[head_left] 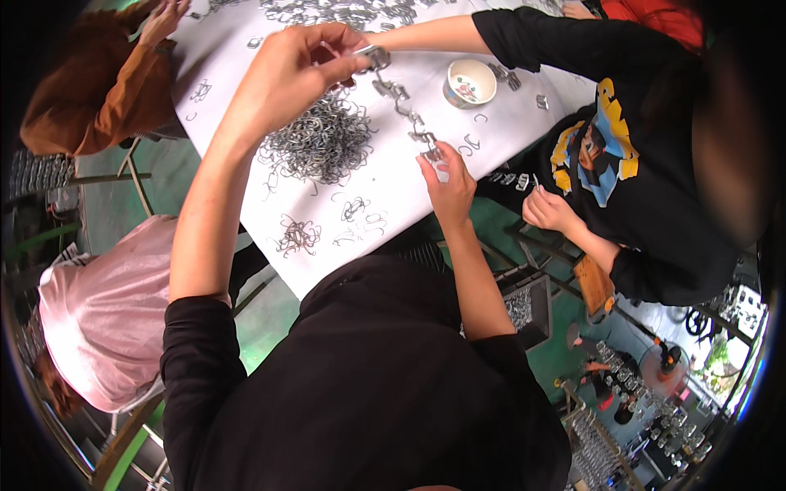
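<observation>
A short chain of metal links [402,101] stretches slantwise between my two hands above the white table [385,188]. My left hand [307,65], farther away, closes its thumb and fingers on the chain's upper end, where a wider metal piece sits. Nearer to me, my right hand [450,186] pinches the lower end between thumb and fingers. Below my left hand lies a big heap of bent metal wire hooks [321,141]. A smaller heap of hooks [296,236] is close to the table's near corner, with several loose wire pieces [354,211] beside it.
A paper cup [470,84] stands right of the chain. On the right, a co-worker in a black shirt [606,155] holds another chain [514,181]. People in brown [106,98] and pink [115,311] are on the left. More metal pieces [352,12] cover the table's far end.
</observation>
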The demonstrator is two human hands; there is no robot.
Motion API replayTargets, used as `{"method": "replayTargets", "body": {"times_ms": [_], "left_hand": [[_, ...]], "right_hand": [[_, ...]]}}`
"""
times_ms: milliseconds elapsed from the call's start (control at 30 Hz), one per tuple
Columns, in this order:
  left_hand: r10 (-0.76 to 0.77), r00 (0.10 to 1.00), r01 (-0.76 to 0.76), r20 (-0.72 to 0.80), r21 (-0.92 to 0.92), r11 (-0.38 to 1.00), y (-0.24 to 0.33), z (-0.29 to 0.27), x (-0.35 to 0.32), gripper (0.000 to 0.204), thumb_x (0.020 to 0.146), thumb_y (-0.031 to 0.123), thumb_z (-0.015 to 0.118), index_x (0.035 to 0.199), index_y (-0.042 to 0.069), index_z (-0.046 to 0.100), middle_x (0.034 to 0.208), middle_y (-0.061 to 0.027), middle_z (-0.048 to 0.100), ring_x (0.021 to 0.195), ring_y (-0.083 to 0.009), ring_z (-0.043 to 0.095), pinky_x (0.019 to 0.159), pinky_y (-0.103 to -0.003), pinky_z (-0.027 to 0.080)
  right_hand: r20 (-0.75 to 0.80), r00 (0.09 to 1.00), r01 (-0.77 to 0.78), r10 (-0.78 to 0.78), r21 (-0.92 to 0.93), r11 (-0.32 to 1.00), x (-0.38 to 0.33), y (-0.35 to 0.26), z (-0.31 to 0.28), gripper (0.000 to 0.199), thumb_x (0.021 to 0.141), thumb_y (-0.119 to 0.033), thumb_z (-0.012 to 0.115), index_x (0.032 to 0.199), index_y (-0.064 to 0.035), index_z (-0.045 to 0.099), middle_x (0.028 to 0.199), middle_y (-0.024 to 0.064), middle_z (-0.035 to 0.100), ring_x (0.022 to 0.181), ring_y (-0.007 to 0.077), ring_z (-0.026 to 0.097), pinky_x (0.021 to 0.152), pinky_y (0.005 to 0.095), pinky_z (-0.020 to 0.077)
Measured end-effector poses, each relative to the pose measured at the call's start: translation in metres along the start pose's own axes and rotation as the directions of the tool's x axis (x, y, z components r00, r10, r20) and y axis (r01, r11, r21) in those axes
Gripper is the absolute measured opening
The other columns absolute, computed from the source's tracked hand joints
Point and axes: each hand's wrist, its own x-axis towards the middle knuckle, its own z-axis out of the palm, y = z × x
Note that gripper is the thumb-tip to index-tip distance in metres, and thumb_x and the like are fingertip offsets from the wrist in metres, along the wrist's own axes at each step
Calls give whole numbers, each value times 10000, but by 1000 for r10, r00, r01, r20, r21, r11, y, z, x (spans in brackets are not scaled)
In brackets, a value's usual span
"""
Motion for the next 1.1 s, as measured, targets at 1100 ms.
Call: {"method": "replayTargets", "body": {"times_ms": [1100], "left_hand": [[228, 972, -235, 63, 156, 959, -19, 135, -236, 135, 750, 47, 624, 879, 41, 584, 820, -67, 519, 759, -234, 557, 667, -336, 460]], "right_hand": [[810, 498, 552, -310, -21, 834, 8, -25, 148, 431, 796, -100, 613, 1156, -333, 574, 1257, 52, 467, 1100, 253, 512, 811, 374, 509]]}}
